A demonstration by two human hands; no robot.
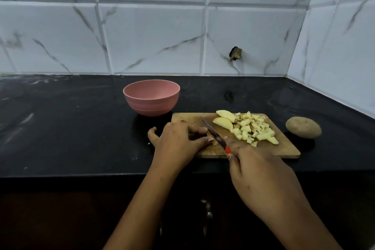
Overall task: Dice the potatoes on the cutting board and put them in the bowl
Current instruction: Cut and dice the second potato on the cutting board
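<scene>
The left hand (178, 140) is holding a potato piece (215, 143) under curled fingers at the left end of the cutting board (284, 149), near the front edge of the counter (81, 128). The right hand (261, 170) is keeping its fingers clamped on the knife (214, 133). Diced potato (253, 128) is lying mid-board, with the bowl (151, 97) standing just behind the board's back-left corner.

Marble-veined wall tiles (154, 32) — black countertop (60, 128)
</scene>
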